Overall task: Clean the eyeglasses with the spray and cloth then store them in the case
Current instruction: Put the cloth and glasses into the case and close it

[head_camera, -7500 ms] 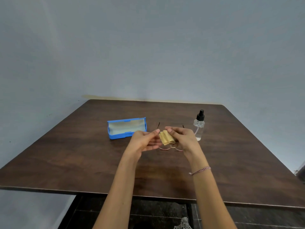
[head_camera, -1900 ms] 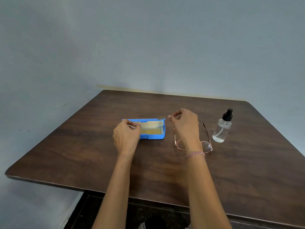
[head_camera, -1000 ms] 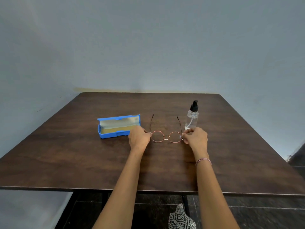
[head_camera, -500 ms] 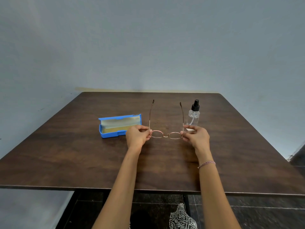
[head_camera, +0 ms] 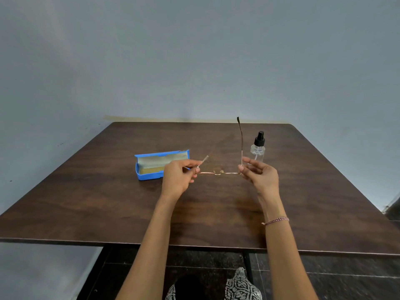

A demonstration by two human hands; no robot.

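The thin rose-gold eyeglasses (head_camera: 218, 173) hang in the air above the dark wooden table (head_camera: 108, 202), held between both hands. My left hand (head_camera: 178, 177) pinches the frame's left end, where the left temple looks blurred and partly swung inward. My right hand (head_camera: 259, 175) pinches the right hinge; the right temple stands straight out toward the wall. The open blue case (head_camera: 159, 166) lies on the table just left of my left hand, with the tan cloth (head_camera: 151, 169) inside it. The clear spray bottle (head_camera: 258, 148) with a black nozzle stands behind my right hand.
A grey wall rises right behind the table's far edge. Below the near table edge I see a dark tiled floor, a table leg and patterned clothing.
The cloth went from my hands into the case. Both hands then took the glasses from the table and lifted them. In the last half second the left temple swung inward.
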